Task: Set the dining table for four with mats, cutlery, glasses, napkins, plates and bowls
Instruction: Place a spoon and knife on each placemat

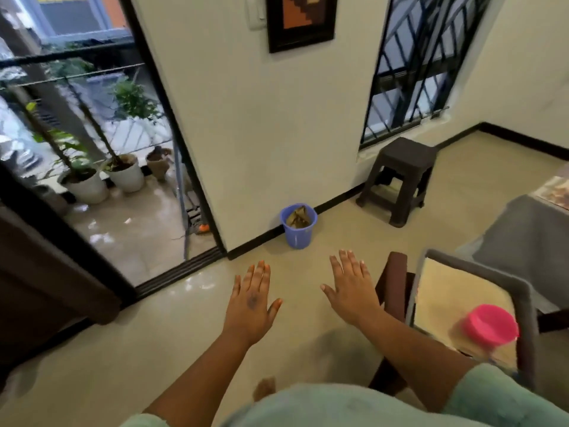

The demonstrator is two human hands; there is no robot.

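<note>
A person's left hand point(251, 298) and right hand point(351, 288) hover flat over the glossy beige floor, fingers straight and spread, holding nothing. Just right of the right hand stands a chair point(474, 291) carrying a pink plastic cup point(489, 325); beyond it, the grey-clothed table point(523, 238) shows one patterned mat point(554, 191) at the frame's edge. No cutlery, plates, bowls or napkins are visible, so most of the setting appears undone. Ahead sit a ribbed blue bin point(298, 224) and a dark moulded stool point(400, 177).
</note>
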